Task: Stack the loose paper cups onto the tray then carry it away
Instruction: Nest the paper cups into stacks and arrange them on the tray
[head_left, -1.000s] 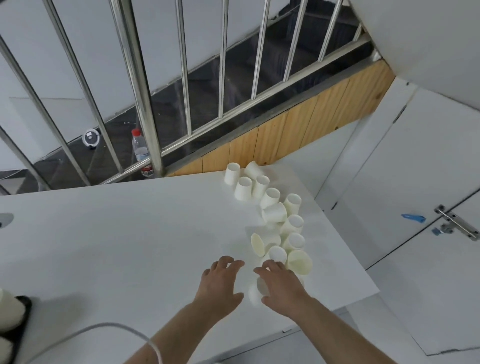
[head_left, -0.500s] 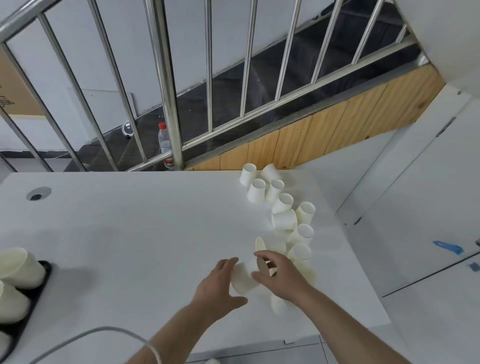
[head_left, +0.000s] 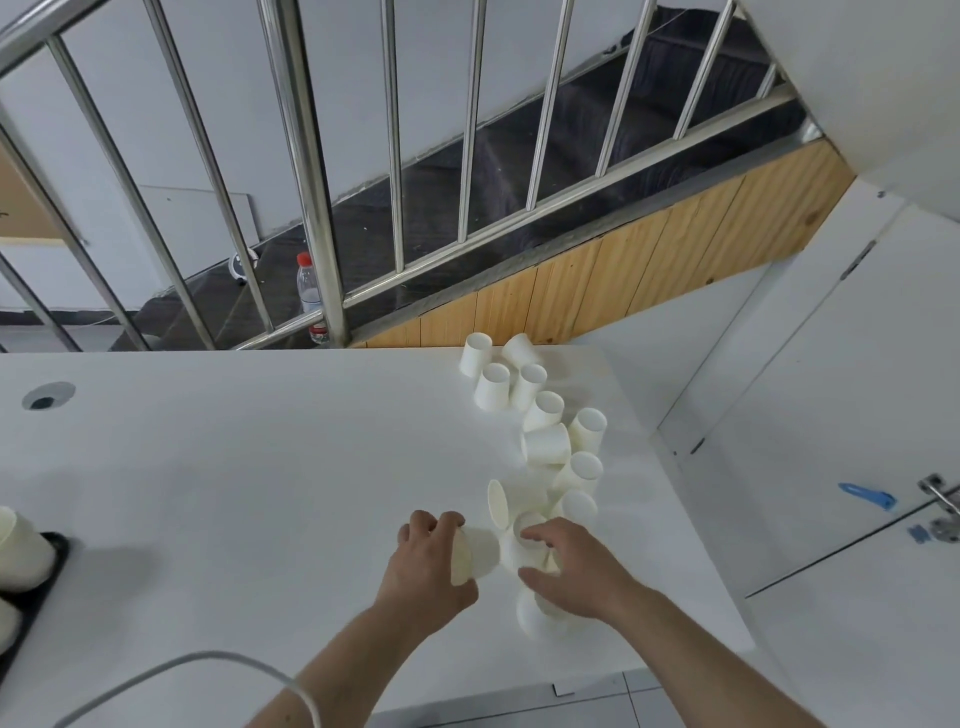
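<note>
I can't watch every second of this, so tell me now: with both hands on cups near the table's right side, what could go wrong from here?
1. The right hand reaches into the crowded line of loose white paper cups; its forearm could knock neighbours over.
2. Those cups sit close to the white table's right edge, so a nudged one may roll off.
3. The black tray lies far to the left, so the white paper cup gripped sideways by the left hand travels far and could slip.
</note>
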